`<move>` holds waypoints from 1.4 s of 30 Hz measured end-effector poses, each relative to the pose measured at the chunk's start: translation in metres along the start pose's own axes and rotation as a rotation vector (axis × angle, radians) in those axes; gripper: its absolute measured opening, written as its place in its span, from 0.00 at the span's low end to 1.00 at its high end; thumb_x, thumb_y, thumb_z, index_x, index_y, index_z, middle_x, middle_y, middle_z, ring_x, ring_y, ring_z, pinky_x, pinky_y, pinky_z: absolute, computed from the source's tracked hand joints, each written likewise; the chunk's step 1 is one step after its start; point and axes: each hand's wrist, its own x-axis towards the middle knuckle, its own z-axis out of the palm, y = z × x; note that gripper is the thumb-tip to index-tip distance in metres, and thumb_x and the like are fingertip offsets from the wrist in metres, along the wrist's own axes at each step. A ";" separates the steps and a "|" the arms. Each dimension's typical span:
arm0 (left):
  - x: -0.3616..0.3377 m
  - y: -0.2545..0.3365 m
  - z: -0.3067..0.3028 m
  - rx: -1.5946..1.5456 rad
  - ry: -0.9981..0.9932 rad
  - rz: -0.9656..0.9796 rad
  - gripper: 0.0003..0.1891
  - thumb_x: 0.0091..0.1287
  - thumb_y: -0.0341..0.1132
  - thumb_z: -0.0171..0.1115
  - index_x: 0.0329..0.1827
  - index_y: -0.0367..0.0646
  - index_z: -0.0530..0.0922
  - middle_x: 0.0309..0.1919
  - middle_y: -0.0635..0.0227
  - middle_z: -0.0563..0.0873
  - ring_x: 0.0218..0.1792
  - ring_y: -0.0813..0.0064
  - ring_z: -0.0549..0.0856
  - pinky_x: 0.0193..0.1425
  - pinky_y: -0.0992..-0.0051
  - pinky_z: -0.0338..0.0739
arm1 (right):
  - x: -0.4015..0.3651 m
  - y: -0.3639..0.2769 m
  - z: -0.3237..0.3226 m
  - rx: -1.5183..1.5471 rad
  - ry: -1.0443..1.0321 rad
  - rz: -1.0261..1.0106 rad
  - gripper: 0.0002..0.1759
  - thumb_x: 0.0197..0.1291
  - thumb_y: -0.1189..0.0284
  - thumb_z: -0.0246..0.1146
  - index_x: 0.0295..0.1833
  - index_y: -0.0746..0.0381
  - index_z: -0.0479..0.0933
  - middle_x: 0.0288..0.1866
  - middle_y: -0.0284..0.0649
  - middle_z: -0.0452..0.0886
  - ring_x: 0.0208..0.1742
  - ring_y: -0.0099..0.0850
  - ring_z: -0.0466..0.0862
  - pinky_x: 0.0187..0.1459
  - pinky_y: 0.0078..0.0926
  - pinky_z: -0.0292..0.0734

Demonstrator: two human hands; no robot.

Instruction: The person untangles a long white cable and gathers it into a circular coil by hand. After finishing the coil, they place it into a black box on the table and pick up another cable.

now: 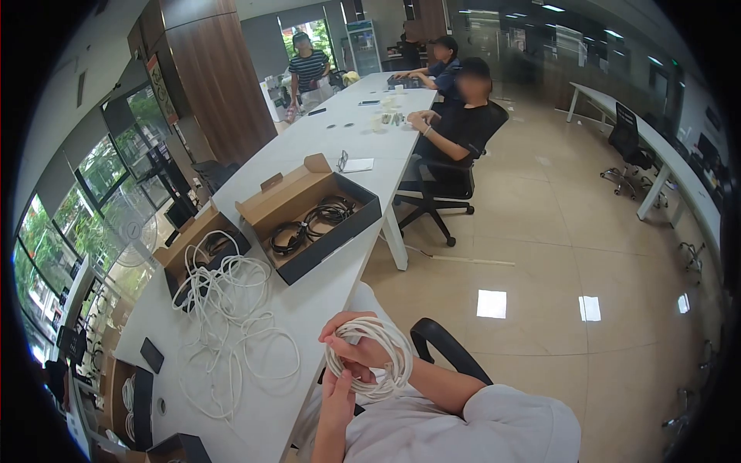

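A coil of white cable (394,347) is held above my lap, beside the table's edge. My right hand (359,343) reaches through the coil, its fingers wrapped round the loops at the left side. Just below it, my left hand (337,393) grips the lower left part of the same coil with its fingers closed. On the white table (309,301), to the left of my hands, lies a loose tangle of white cables (231,293). Part of that tangle rests over the edge of a dark box.
An open box (332,224) with coiled black cables stands ahead, and another dark box (208,247) is left of it. A phone (152,355) lies near the left edge. Seated people (463,116) are along the table's far right. A chair armrest (448,347) is beside me.
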 end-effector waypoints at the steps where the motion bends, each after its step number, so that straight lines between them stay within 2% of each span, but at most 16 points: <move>1: 0.001 0.001 -0.002 -0.016 -0.026 -0.014 0.21 0.69 0.47 0.60 0.52 0.38 0.70 0.31 0.67 0.76 0.30 0.75 0.77 0.36 0.74 0.74 | -0.002 -0.003 -0.003 -0.047 -0.038 0.014 0.08 0.61 0.71 0.62 0.41 0.64 0.82 0.32 0.37 0.83 0.31 0.20 0.80 0.33 0.19 0.75; 5: 0.006 0.001 -0.010 -0.133 -0.068 -0.077 0.20 0.69 0.45 0.61 0.53 0.40 0.70 0.29 0.69 0.75 0.30 0.75 0.77 0.33 0.75 0.74 | -0.001 0.004 -0.003 -0.075 -0.005 -0.027 0.09 0.63 0.70 0.62 0.42 0.64 0.81 0.31 0.35 0.83 0.30 0.18 0.79 0.32 0.18 0.75; 9: 0.014 0.004 -0.016 -0.261 -0.106 -0.130 0.19 0.68 0.44 0.61 0.52 0.41 0.70 0.27 0.70 0.75 0.29 0.75 0.78 0.31 0.76 0.74 | 0.004 0.000 0.001 -0.033 0.024 0.041 0.09 0.63 0.70 0.62 0.43 0.64 0.81 0.29 0.33 0.82 0.27 0.15 0.77 0.29 0.15 0.73; 12: 0.021 0.004 -0.027 -0.323 -0.116 -0.136 0.17 0.68 0.43 0.60 0.51 0.43 0.70 0.26 0.71 0.74 0.28 0.75 0.78 0.30 0.77 0.74 | 0.011 0.002 0.000 -0.044 -0.030 0.090 0.10 0.63 0.70 0.62 0.46 0.64 0.80 0.33 0.35 0.83 0.30 0.17 0.79 0.32 0.16 0.75; 13: 0.024 0.007 -0.029 -0.318 -0.133 -0.133 0.16 0.69 0.44 0.57 0.51 0.44 0.70 0.24 0.72 0.73 0.26 0.76 0.77 0.29 0.77 0.74 | 0.016 0.014 -0.001 -0.047 -0.072 -0.039 0.16 0.62 0.70 0.64 0.54 0.65 0.77 0.43 0.39 0.83 0.36 0.19 0.80 0.40 0.19 0.77; 16: 0.032 0.015 -0.036 -0.493 -0.165 -0.166 0.15 0.69 0.42 0.57 0.53 0.44 0.69 0.24 0.73 0.71 0.27 0.78 0.74 0.30 0.79 0.72 | 0.021 0.015 -0.004 0.186 -0.122 0.060 0.22 0.61 0.75 0.64 0.61 0.65 0.72 0.55 0.41 0.80 0.46 0.25 0.81 0.51 0.24 0.77; 17: 0.035 0.017 -0.037 -0.525 -0.162 -0.147 0.15 0.70 0.44 0.56 0.51 0.46 0.69 0.22 0.75 0.69 0.24 0.80 0.71 0.27 0.80 0.69 | 0.029 0.022 -0.010 0.039 -0.184 -0.104 0.28 0.61 0.77 0.63 0.67 0.65 0.65 0.59 0.42 0.77 0.49 0.27 0.81 0.55 0.27 0.75; 21: 0.045 0.016 -0.053 -0.614 -0.170 -0.156 0.13 0.72 0.46 0.55 0.49 0.47 0.69 0.21 0.75 0.68 0.21 0.79 0.71 0.23 0.79 0.68 | 0.034 0.041 -0.019 0.268 0.028 -0.076 0.17 0.65 0.78 0.57 0.60 0.67 0.71 0.52 0.43 0.80 0.48 0.28 0.80 0.55 0.29 0.74; 23: 0.046 0.021 -0.054 -0.491 -0.129 -0.147 0.14 0.71 0.47 0.55 0.48 0.48 0.69 0.20 0.75 0.68 0.20 0.80 0.71 0.22 0.78 0.68 | 0.035 0.044 -0.030 0.334 0.168 -0.044 0.13 0.67 0.77 0.54 0.56 0.68 0.74 0.47 0.43 0.81 0.47 0.28 0.80 0.53 0.29 0.74; 25: 0.047 0.022 -0.055 -0.407 -0.088 -0.135 0.16 0.70 0.48 0.58 0.47 0.47 0.70 0.20 0.74 0.69 0.19 0.79 0.70 0.20 0.77 0.68 | 0.039 0.039 -0.032 0.342 0.204 -0.074 0.12 0.69 0.75 0.51 0.53 0.68 0.75 0.44 0.42 0.82 0.45 0.28 0.80 0.51 0.27 0.73; 26: 0.047 0.021 -0.056 -0.403 -0.074 -0.123 0.14 0.70 0.46 0.58 0.46 0.45 0.70 0.20 0.74 0.70 0.19 0.79 0.72 0.22 0.77 0.69 | 0.041 0.035 -0.033 0.344 0.224 -0.092 0.12 0.70 0.75 0.50 0.51 0.68 0.76 0.42 0.42 0.82 0.44 0.28 0.80 0.50 0.27 0.73; 28: 0.046 0.019 -0.058 -0.389 -0.053 -0.100 0.11 0.71 0.40 0.57 0.45 0.42 0.71 0.21 0.72 0.73 0.20 0.77 0.74 0.25 0.78 0.72 | 0.041 0.030 -0.032 0.278 0.157 -0.071 0.13 0.71 0.72 0.50 0.53 0.68 0.75 0.43 0.42 0.81 0.44 0.28 0.79 0.50 0.27 0.72; 31: 0.043 0.026 -0.055 -0.290 -0.009 -0.074 0.10 0.71 0.39 0.58 0.43 0.41 0.72 0.20 0.72 0.72 0.20 0.79 0.73 0.26 0.78 0.71 | 0.042 0.025 -0.027 0.180 0.036 -0.047 0.15 0.69 0.71 0.53 0.54 0.68 0.76 0.45 0.42 0.81 0.46 0.29 0.79 0.50 0.26 0.72; 34: 0.038 0.026 -0.062 -0.180 0.020 -0.037 0.13 0.67 0.43 0.62 0.41 0.42 0.73 0.20 0.76 0.71 0.21 0.81 0.71 0.25 0.79 0.67 | 0.046 0.021 -0.023 -0.012 -0.107 -0.079 0.15 0.65 0.74 0.57 0.55 0.68 0.76 0.48 0.44 0.81 0.48 0.31 0.80 0.50 0.27 0.73; 37: 0.031 0.033 -0.068 0.055 0.014 -0.083 0.11 0.65 0.38 0.63 0.42 0.40 0.76 0.23 0.76 0.74 0.25 0.82 0.73 0.31 0.79 0.70 | 0.051 0.006 -0.012 -0.320 -0.198 -0.156 0.19 0.57 0.81 0.61 0.55 0.65 0.77 0.50 0.45 0.81 0.50 0.35 0.80 0.50 0.29 0.74; 42: 0.019 0.037 -0.045 0.484 -0.066 -0.207 0.14 0.62 0.34 0.65 0.47 0.36 0.77 0.32 0.72 0.80 0.32 0.84 0.76 0.37 0.79 0.72 | 0.048 -0.003 0.001 -0.494 -0.370 -0.170 0.19 0.54 0.83 0.61 0.53 0.66 0.78 0.49 0.45 0.83 0.50 0.40 0.82 0.51 0.32 0.76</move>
